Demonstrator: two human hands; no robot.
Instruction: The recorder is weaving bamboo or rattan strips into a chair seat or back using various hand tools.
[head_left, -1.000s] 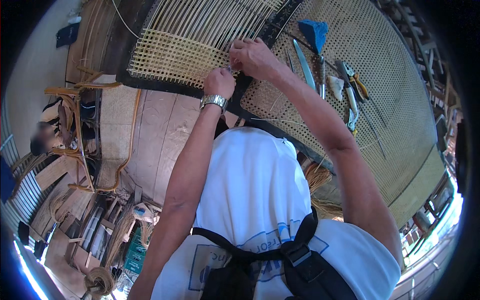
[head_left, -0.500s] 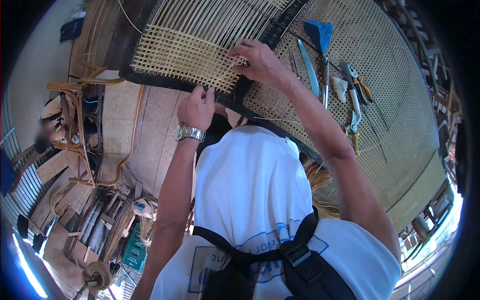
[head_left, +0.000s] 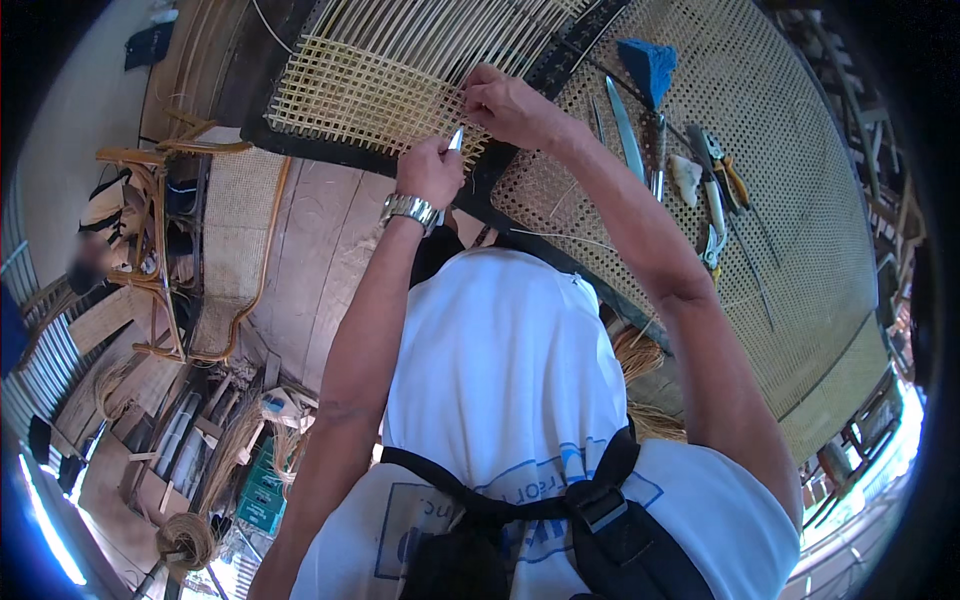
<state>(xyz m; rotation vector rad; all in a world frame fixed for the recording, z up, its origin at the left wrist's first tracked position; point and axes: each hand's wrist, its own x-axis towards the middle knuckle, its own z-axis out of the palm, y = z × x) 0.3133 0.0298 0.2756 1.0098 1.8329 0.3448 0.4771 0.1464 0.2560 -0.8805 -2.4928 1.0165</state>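
Note:
A cane panel [head_left: 350,95] lies in a dark frame [head_left: 335,152], its near part woven into a grid and its far part only long parallel strands. My left hand [head_left: 430,172], with a metal watch at the wrist, is closed at the panel's near right corner. A small, shiny pointed tool [head_left: 457,138] sticks up from its fingers; the rest is hidden in the grip. Just beyond, my right hand [head_left: 508,108] rests over the right edge of the weave, fingers pinched together. What they pinch, if anything, is too small to make out.
On a large woven cane sheet [head_left: 790,200] at right lie a long blade [head_left: 625,130], a blue block [head_left: 648,68], yellow-handled pliers [head_left: 735,180] and thin rods. At left stands a cane chair [head_left: 238,215], with a person [head_left: 105,225] beyond. Coiled cane [head_left: 188,540] and a green crate [head_left: 262,495] sit lower left.
My left hand has moved right and slightly up, toward my right hand, and the shiny pointed tool now shows in it. My right hand has shifted slightly up, its fingers drawn closer together.

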